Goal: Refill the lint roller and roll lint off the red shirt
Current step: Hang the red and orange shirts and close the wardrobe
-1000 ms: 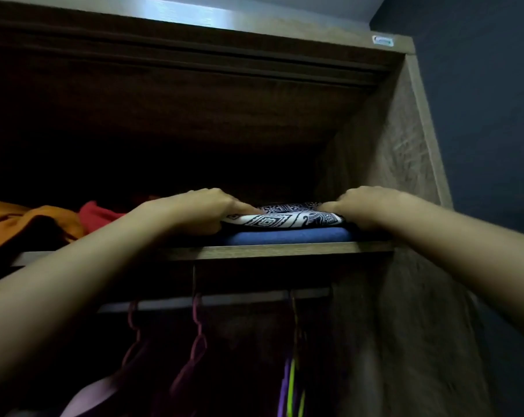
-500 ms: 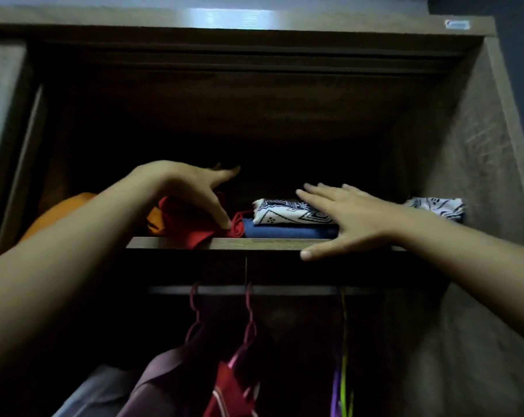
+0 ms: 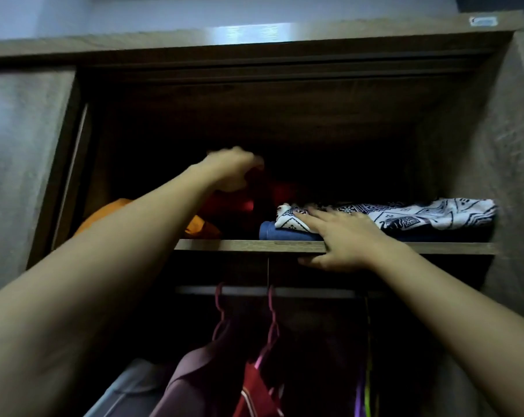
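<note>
Wardrobe shelf [image 3: 239,245]: L grip [image 3: 229,170] holds red shirt [image 3: 242,203], R grip [image 3: 348,239] flat on cloths [image 3: 420,215].

Person shows as 2 bare forearms & hands only, sleeveless up to frame edge. Left hand [image 3: 230,170], above the shelf [image 3: 254,245] front edge, is motion-blurred, detail lost. Right hand [image 3: 345,239], at that shelf edge, sharper: bare fingers [image 3: 315,219], bare wrist.

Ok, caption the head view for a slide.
Left hand reaches the red shirt on wardrobe shelf; right hand rests on patterned cloth.
</note>
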Action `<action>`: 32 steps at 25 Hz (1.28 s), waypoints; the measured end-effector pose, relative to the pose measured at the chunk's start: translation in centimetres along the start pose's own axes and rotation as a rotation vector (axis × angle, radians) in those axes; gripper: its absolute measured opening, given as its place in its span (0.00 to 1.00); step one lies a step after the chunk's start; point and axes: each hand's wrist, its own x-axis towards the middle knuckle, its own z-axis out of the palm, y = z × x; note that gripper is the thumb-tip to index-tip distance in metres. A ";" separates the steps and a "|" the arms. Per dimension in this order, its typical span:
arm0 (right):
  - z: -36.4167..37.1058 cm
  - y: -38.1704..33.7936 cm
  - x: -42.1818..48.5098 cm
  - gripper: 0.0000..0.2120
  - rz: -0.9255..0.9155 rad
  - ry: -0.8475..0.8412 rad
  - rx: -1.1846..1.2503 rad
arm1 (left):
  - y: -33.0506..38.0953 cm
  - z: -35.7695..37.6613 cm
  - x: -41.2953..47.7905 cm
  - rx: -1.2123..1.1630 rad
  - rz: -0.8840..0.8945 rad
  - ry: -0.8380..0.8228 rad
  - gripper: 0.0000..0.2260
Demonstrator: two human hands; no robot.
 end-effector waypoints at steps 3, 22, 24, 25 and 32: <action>0.0 0.0 0.0 0.41 0.005 0.014 0.011 | -1.6 -1.8 -0.1 -0.070 -0.029 0.318 0.23; -4.3 -5.6 -6.6 0.64 0.269 0.487 0.494 | -6.7 -13.4 -15.3 -0.070 0.199 0.856 0.15; -6.5 -7.7 -9.2 0.62 0.119 0.679 0.676 | -6.0 -13.0 -18.3 -0.230 0.206 0.800 0.15; -7.5 -8.9 -10.7 0.59 0.038 0.752 0.741 | -5.5 -12.6 -20.0 -0.360 0.200 0.727 0.15; -7.3 -14.6 -20.5 0.22 0.042 0.332 0.780 | 0.9 -2.3 -31.9 -0.934 0.030 0.216 0.17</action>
